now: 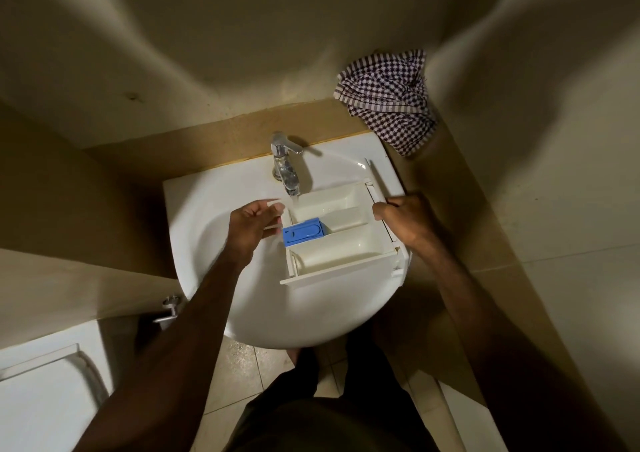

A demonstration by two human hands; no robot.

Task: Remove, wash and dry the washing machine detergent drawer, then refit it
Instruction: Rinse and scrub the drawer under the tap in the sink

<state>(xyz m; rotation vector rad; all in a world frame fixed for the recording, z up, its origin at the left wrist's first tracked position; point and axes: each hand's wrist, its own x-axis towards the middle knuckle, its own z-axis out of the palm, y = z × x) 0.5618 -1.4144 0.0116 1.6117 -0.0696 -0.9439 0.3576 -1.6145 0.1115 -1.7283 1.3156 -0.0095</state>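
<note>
The detergent drawer (341,232) is out of the machine and held over the white sink (207,230), its open compartments facing up, with the tap (285,167) running into its far-left corner. The right hand (403,225) grips the drawer's front panel at the right edge of the sink, fingers closed around it. The left hand (252,225) is at the drawer's other end, fingers loosely spread and curled by the end wall; whether they actually bear on it I cannot tell, as that hand is blurred.

The main risk, as I judge it, is that the drawer hangs largely from one hand. Wet plastic is slick, and as water pools in the compartments the load grows away from the right-hand grip, so it may tip or slide into the basin and crack a thin wall or rail.

The blue insert (304,232) sits in the middle compartment near the left end. If it is only clipped in, the flow or a tilt to drain might dislodge it, and residue under it would go unwashed.

Water striking the shallow tray may also splash onto the tiled floor (242,368) by the feet.

The checked cloth (388,100) lies on the ledge at the sink's far-right corner, close enough to get wet before drying.
</note>
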